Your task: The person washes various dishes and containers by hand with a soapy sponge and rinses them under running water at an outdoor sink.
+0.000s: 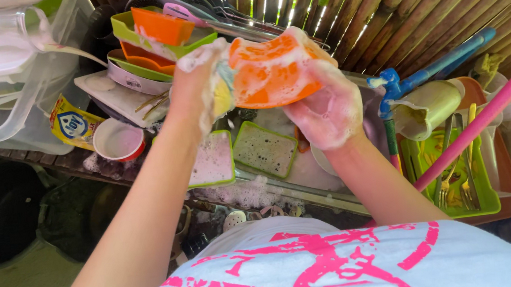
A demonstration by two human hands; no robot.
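At 12 o'clock, the right hand (329,112) has its grip shut on a soapy orange plastic dish (270,71). The left hand (197,86) presses a foamy yellow sponge (222,96) on it. A yellow packet (74,124) with a blue label lies at 9 o'clock on the worktop (65,160).

Your right hand (329,112), left hand (197,83): white with suds; orange plate (270,71) between them, foam-streaked. Sponge (222,96): yellow. Two square lids (266,150): green rims, soapy. Small bowl (118,140): red outside, white inside. Tap (393,86): blue. Cutlery tray (485,191): bright green. Pole (489,113): pink. Your shirt (320,264): white, pink print
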